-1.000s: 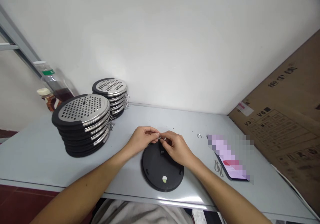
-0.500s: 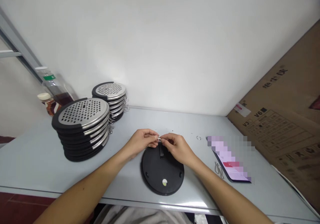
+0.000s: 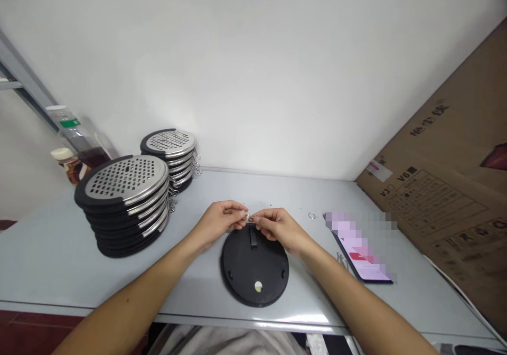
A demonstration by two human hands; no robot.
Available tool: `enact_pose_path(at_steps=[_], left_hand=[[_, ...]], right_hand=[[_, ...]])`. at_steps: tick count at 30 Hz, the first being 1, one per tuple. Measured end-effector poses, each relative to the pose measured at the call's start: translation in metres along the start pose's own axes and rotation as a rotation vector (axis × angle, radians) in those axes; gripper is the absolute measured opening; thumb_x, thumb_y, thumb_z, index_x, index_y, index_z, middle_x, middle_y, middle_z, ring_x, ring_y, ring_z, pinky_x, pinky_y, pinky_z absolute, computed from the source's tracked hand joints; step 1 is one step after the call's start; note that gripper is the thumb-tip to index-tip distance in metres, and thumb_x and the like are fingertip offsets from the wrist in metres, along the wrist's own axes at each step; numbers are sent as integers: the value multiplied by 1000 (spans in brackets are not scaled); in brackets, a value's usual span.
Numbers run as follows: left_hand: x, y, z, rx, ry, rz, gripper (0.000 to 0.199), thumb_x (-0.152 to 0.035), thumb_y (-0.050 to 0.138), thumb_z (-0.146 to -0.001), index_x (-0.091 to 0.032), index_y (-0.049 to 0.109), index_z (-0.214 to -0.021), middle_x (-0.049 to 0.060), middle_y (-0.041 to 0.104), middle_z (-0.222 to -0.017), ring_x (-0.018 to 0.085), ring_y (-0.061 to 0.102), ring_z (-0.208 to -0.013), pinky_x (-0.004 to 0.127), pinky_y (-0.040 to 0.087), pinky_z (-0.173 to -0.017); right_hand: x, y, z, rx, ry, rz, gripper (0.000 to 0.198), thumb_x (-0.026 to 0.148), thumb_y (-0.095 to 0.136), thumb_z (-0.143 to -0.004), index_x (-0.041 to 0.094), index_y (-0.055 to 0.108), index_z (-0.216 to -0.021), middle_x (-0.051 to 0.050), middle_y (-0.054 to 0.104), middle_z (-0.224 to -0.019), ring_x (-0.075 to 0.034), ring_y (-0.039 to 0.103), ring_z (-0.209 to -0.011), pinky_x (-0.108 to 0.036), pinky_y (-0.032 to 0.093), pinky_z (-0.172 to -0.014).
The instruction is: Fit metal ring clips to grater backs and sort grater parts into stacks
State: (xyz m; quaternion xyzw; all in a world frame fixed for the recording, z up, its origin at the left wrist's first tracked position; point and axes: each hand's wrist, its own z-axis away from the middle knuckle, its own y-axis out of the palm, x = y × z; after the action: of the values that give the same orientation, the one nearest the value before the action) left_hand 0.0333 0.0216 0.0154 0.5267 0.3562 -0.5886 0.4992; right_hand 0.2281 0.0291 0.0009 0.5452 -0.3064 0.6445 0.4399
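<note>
A black round disc (image 3: pixel 255 270) lies flat in front of me, with a small round sticker near its front and a slotted tab at its far edge. Just above that far edge, my left hand (image 3: pixel 222 220) pinches a small silvery metal piece (image 3: pixel 249 217) between thumb and fingers. My right hand (image 3: pixel 279 225) closes on the same piece from the other side. Its exact shape is mostly hidden by fingertips. To the right, a thin metal ring (image 3: pixel 312 215) rests on the table, and some metal clips (image 3: pixel 342 260) lie partly behind my right forearm.
Two stacks of perforated steel-topped black discs, a near stack (image 3: pixel 129 207) and a far stack (image 3: pixel 170 151), stand at left with wire loops at their sides. Behind them are bottles (image 3: pixel 81 138). A phone (image 3: pixel 362 254) and a large cardboard box (image 3: pixel 447 196) are at right.
The view has shifted slightly, so everything sits a little further left. Both hands have lifted slightly off the disc's edge, still pinching the small metal piece.
</note>
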Motion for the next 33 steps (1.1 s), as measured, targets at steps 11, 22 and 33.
enact_pose_path(at_steps=[11, 22, 33], left_hand=[[-1, 2, 1, -62, 117, -73, 19, -25, 72, -74, -14, 73, -89, 1, 67, -71, 12, 60, -65, 24, 49, -66], [-1, 7, 2, -24, 92, -55, 21, -27, 77, -72, -13, 75, -87, 2, 69, -70, 12, 60, -66, 25, 46, -68], [3, 2, 2, 58, 85, -63, 30, -28, 82, -68, -14, 73, -93, 6, 74, -84, 18, 67, -81, 28, 48, -80]], right_hand=[[2, 1, 1, 13, 22, -33, 34, 43, 79, -67, 11, 74, -79, 2, 55, -61, -4, 35, -45, -23, 17, -44], [2, 5, 2, 26, 45, -81, 34, 43, 79, -66, 11, 71, -74, 1, 56, -61, -5, 38, -45, -22, 20, -43], [3, 1, 3, 39, 17, -154, 30, 38, 81, -67, 11, 69, -72, 2, 53, -60, -5, 39, -47, -22, 21, -44]])
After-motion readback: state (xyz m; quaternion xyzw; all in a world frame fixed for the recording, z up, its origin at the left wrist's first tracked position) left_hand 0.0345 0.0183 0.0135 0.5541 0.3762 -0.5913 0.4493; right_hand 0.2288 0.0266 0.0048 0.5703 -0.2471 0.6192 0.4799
